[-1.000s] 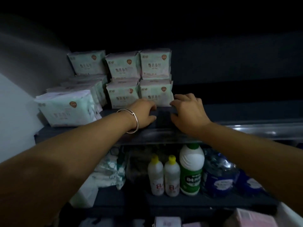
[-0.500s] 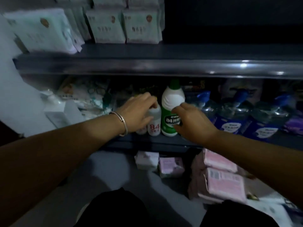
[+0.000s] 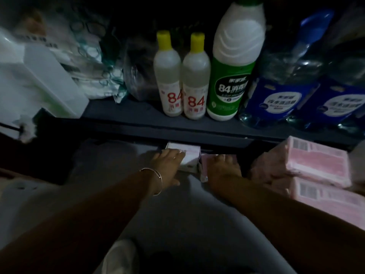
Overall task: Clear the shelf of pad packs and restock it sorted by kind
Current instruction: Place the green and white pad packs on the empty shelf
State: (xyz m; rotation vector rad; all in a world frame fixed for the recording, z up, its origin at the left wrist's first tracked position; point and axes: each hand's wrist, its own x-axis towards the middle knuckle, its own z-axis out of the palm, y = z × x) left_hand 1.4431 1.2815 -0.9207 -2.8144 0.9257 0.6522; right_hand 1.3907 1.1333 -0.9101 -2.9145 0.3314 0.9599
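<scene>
Resting flat, white pack [image 3: 189, 158], L hand [image 3: 167, 161] atop, maybe gripping

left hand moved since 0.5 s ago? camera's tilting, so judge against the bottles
Yes. The left hand has dropped: it was up at the small 84 bottles, and now lies below their shelf, on a white pack on the floor.

Bare grey floor [image 3: 177, 224] lies open between the forearms. Ahead, the dark shelf edge [image 3: 177, 133] overhangs the floor's far side. A pink pack stack [image 3: 320, 165] blocks the right side; bottles [image 3: 185, 80] crowd the shelf's front edge.
</scene>
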